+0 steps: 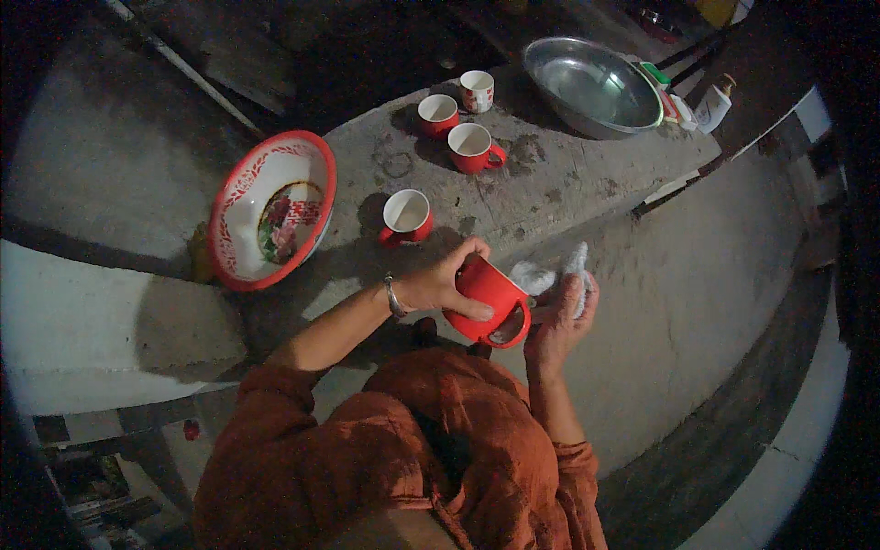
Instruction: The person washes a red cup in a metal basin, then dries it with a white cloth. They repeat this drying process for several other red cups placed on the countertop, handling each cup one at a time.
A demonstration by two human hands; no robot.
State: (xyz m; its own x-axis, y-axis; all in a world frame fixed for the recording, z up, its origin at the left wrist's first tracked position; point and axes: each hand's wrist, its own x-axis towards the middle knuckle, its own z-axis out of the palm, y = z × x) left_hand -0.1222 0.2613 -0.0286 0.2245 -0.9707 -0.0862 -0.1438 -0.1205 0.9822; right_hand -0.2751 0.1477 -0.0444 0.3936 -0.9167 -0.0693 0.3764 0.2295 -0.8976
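A red mug (484, 295) is tilted on its side in front of me, its handle pointing down to the right. My left hand (446, 283) grips it, fingers and thumb wrapped round its body. Beside the mug's rim, my right hand (561, 321) is closed on a white cloth (579, 266). Part of the cloth hangs near the mug's opening; whether it touches the rim I cannot tell. On the concrete slab beyond my left hand stands a red mug with a white inside (407, 218).
Farther back on the concrete slab (550, 183) stand two red mugs (469, 151) (438, 115) and a white patterned cup (477, 92). A metal basin (596, 87) sits at the far right, with a pump bottle (713, 105) beside it. An enamel basin with a red rim (240, 206) leans at the left.
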